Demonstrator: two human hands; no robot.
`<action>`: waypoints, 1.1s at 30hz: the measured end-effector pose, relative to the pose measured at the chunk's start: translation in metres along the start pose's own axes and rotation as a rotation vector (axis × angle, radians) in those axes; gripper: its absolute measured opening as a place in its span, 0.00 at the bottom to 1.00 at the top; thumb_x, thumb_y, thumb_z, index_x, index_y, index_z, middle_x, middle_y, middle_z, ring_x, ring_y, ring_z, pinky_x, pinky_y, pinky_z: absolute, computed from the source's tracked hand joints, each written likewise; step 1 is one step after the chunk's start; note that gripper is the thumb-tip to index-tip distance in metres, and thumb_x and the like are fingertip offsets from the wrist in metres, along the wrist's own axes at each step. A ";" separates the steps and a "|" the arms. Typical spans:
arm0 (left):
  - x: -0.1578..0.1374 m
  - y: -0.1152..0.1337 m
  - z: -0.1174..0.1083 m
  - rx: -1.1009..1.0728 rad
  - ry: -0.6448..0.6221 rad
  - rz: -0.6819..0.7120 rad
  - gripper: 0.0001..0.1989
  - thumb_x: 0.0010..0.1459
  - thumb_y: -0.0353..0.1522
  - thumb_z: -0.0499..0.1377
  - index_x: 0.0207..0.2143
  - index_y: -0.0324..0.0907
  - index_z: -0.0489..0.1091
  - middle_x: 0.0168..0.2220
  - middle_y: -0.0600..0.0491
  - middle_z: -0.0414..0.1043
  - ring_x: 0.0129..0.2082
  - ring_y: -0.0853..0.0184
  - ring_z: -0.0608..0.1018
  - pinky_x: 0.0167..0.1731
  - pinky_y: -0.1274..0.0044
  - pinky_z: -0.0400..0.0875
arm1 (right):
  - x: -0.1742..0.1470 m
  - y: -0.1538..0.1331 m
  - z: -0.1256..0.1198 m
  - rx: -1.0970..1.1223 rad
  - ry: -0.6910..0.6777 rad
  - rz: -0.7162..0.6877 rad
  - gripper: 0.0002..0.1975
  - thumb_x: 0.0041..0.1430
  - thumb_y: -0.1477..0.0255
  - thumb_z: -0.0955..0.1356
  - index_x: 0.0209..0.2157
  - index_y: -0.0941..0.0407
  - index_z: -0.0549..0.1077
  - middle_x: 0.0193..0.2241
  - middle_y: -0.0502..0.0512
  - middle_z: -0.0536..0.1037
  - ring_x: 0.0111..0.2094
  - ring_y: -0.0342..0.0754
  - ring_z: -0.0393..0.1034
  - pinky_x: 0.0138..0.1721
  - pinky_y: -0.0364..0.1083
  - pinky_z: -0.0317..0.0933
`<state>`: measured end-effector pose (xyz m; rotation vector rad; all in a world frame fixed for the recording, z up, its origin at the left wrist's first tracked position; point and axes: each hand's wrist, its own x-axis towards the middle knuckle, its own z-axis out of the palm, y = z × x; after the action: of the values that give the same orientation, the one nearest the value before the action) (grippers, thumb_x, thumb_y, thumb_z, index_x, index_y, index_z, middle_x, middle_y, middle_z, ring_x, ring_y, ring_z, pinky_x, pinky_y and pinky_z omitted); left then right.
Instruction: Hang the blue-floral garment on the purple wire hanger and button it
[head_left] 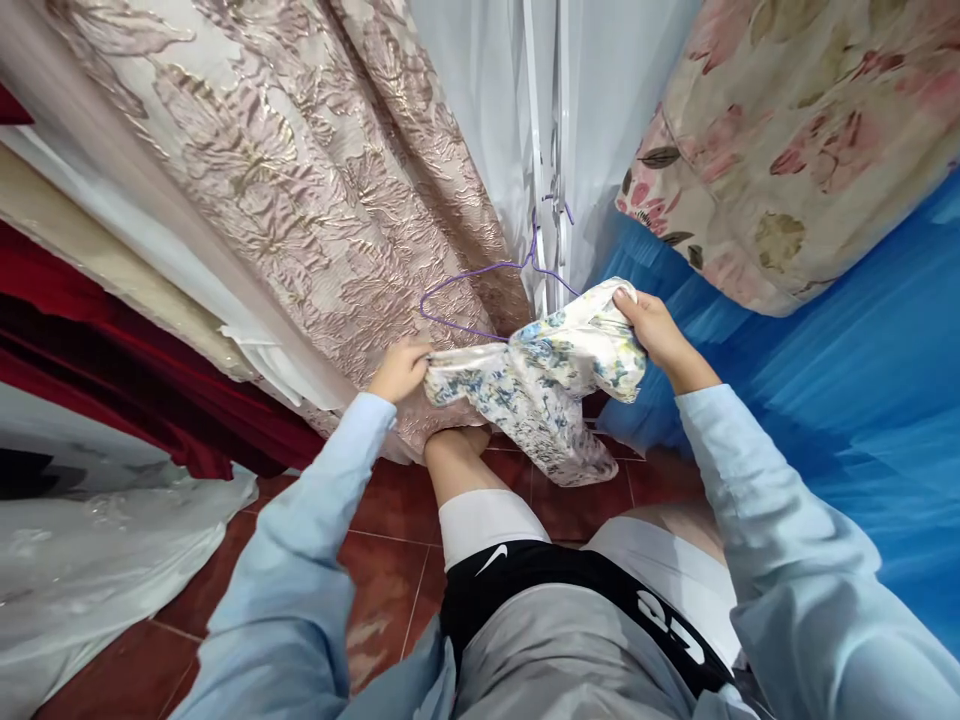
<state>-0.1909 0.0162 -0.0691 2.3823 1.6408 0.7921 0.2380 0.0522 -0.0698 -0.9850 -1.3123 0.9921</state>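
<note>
Beyond the left hand (399,370) hangs pink brocade (247,170), with dark red cloth (150,372) farther left; beyond the right hand (660,332), pink-flowered fabric (810,170) and blue fabric (847,400); below both, red floor tiles (386,570)

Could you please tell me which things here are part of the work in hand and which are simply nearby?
In use: floral garment, left hand, right hand, purple hanger.
Just nearby: pink cloth, red cloth, blue cloth, beige flowered cloth.

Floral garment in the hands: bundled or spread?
Spread, at least along its top: left hand and right hand pinch the floral garment at opposite ends; cloth hangs between.
</note>
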 end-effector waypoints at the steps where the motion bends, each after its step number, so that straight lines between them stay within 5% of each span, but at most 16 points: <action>1: 0.011 -0.009 -0.005 0.003 0.035 -0.046 0.09 0.49 0.24 0.55 0.27 0.42 0.74 0.25 0.51 0.66 0.33 0.59 0.68 0.38 0.72 0.60 | -0.001 -0.002 -0.001 0.004 -0.011 0.014 0.30 0.45 0.41 0.75 0.30 0.55 0.75 0.24 0.52 0.78 0.29 0.50 0.73 0.31 0.47 0.67; 5: 0.058 -0.025 -0.019 -0.092 0.072 -0.135 0.10 0.49 0.18 0.56 0.25 0.41 0.69 0.21 0.56 0.64 0.29 0.65 0.65 0.37 0.75 0.58 | -0.005 -0.009 -0.003 0.014 -0.056 0.061 0.29 0.42 0.43 0.77 0.29 0.56 0.77 0.23 0.50 0.77 0.25 0.46 0.69 0.27 0.44 0.63; 8: 0.098 -0.015 -0.023 -0.162 0.242 -0.136 0.12 0.51 0.16 0.56 0.25 0.40 0.68 0.23 0.58 0.65 0.31 0.68 0.65 0.41 0.75 0.60 | -0.005 -0.012 -0.004 0.005 -0.061 0.072 0.27 0.44 0.46 0.77 0.28 0.56 0.77 0.23 0.50 0.78 0.24 0.46 0.69 0.27 0.44 0.63; 13: 0.143 0.032 -0.019 -0.422 0.388 0.012 0.13 0.54 0.21 0.61 0.40 0.43 0.71 0.44 0.52 0.75 0.40 0.67 0.74 0.45 0.73 0.69 | -0.003 -0.014 -0.015 -0.006 0.023 0.085 0.25 0.45 0.49 0.78 0.29 0.57 0.77 0.24 0.50 0.78 0.25 0.46 0.69 0.27 0.43 0.62; 15: 0.143 0.053 -0.013 -0.532 0.357 0.134 0.18 0.51 0.27 0.67 0.45 0.45 0.71 0.51 0.49 0.74 0.46 0.63 0.76 0.46 0.72 0.71 | -0.004 -0.011 -0.019 -0.047 0.042 0.036 0.24 0.47 0.48 0.77 0.29 0.57 0.76 0.24 0.49 0.76 0.25 0.44 0.66 0.27 0.43 0.59; 18: 0.126 0.075 0.001 -0.385 0.224 0.199 0.18 0.54 0.34 0.66 0.47 0.43 0.71 0.49 0.47 0.75 0.49 0.59 0.76 0.48 0.71 0.70 | -0.012 -0.006 -0.017 -0.210 0.102 -0.067 0.24 0.54 0.49 0.73 0.23 0.56 0.69 0.20 0.45 0.66 0.24 0.41 0.57 0.26 0.42 0.51; 21: 0.108 0.086 0.012 -0.160 0.128 0.163 0.09 0.65 0.35 0.56 0.41 0.40 0.72 0.40 0.48 0.77 0.41 0.61 0.76 0.45 0.72 0.68 | -0.018 -0.006 -0.012 -0.412 0.233 -0.088 0.29 0.62 0.50 0.68 0.17 0.54 0.57 0.17 0.43 0.53 0.22 0.40 0.47 0.24 0.44 0.43; 24: 0.102 0.091 0.012 -0.084 0.174 0.121 0.13 0.69 0.35 0.51 0.35 0.40 0.71 0.33 0.49 0.76 0.35 0.63 0.74 0.38 0.75 0.65 | -0.006 -0.023 -0.015 -0.513 0.336 -0.136 0.30 0.65 0.53 0.66 0.17 0.53 0.53 0.16 0.43 0.49 0.21 0.40 0.43 0.24 0.46 0.40; 29: 0.108 0.089 0.004 -0.073 0.334 0.101 0.15 0.69 0.38 0.53 0.30 0.40 0.68 0.29 0.52 0.72 0.31 0.65 0.71 0.35 0.76 0.61 | 0.038 -0.076 -0.015 -0.495 0.388 -0.328 0.20 0.62 0.59 0.71 0.24 0.57 0.67 0.21 0.46 0.62 0.25 0.41 0.56 0.30 0.43 0.54; 33: 0.094 0.068 0.019 -0.090 0.397 0.001 0.15 0.69 0.37 0.54 0.29 0.41 0.64 0.27 0.53 0.67 0.30 0.66 0.68 0.36 0.76 0.60 | 0.014 -0.110 0.025 -0.348 0.069 -0.301 0.14 0.64 0.63 0.70 0.39 0.62 0.74 0.31 0.51 0.72 0.32 0.43 0.65 0.38 0.45 0.64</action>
<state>-0.1009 0.0776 -0.0260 2.2695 1.6881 1.3797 0.2151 0.0343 0.0398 -1.0315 -1.5523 0.5062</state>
